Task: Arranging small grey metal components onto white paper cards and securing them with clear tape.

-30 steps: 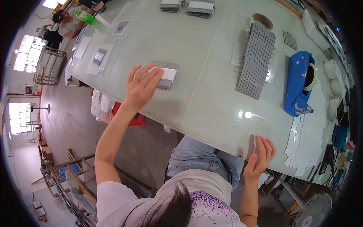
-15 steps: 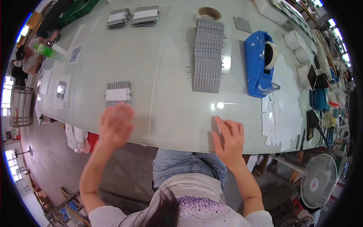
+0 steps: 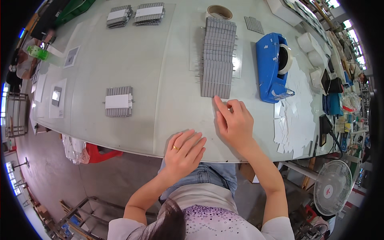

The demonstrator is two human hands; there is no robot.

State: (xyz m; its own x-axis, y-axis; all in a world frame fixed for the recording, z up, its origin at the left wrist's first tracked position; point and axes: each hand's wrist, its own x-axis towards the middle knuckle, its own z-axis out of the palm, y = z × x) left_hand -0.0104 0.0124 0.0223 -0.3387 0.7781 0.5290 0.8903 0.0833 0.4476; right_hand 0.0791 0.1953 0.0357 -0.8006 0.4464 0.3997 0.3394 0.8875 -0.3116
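My right hand point(image 3: 236, 122) reaches the near end of a long overlapping row of grey ribbed strips point(image 3: 218, 60). Its index finger is stretched out at the row's edge, and nothing shows in the hand; whether the fingertip touches cannot be told. Close to the table's front edge, my left hand point(image 3: 185, 154) is held flat with fingers extended and holds nothing. Left of it lies a small stack of grey ribbed pieces point(image 3: 119, 113) with a white paper band point(image 3: 117, 101) across it. Two similar banded stacks, one left point(image 3: 119, 15) and one right point(image 3: 149, 13), sit at the back.
A blue tape dispenser point(image 3: 267, 68) stands right of the row, beside a spread of white paper slips point(image 3: 294, 120). A tape roll point(image 3: 219, 12) and a single grey ribbed piece point(image 3: 254, 25) lie at the far side. A white fan point(image 3: 333, 188) stands at the lower right.
My left hand has moved right, away from the banded stack, to the table's front edge. My right hand has moved forward to the near end of the grey row.
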